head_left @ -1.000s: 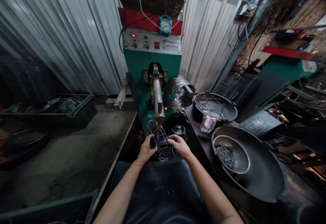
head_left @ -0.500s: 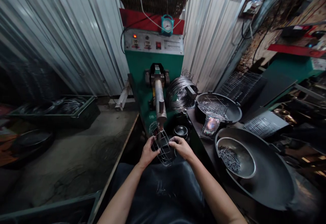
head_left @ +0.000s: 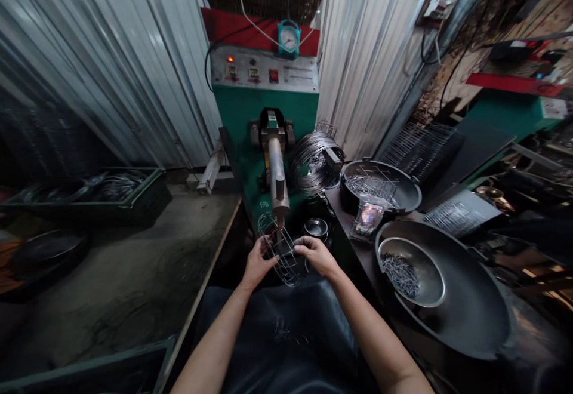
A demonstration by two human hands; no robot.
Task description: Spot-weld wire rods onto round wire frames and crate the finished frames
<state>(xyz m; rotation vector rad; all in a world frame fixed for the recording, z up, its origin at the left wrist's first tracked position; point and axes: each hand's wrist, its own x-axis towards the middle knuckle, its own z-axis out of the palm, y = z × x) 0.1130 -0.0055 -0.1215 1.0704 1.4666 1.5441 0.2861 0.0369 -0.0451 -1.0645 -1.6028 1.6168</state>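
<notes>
A small round wire cage (head_left: 280,249) sits under the vertical metal arm (head_left: 277,179) of a green welding machine (head_left: 264,113). My left hand (head_left: 256,262) grips the cage's left side. My right hand (head_left: 317,255) grips its right side. The arm's tip reaches down into the top of the cage. Both forearms come up from the bottom of the view over a dark apron.
To the right stand a coil of wire (head_left: 316,161), a dark pan with wire grids (head_left: 380,186), a small plastic bag (head_left: 367,218), and a metal bowl of short wire pieces (head_left: 405,271) inside a big dark wok (head_left: 465,304). A green crate (head_left: 111,194) rests on the floor left.
The cage has been turned slightly between my hands under the arm. The small spark seen by the arm one second ago is gone. The view shifted a little.
</notes>
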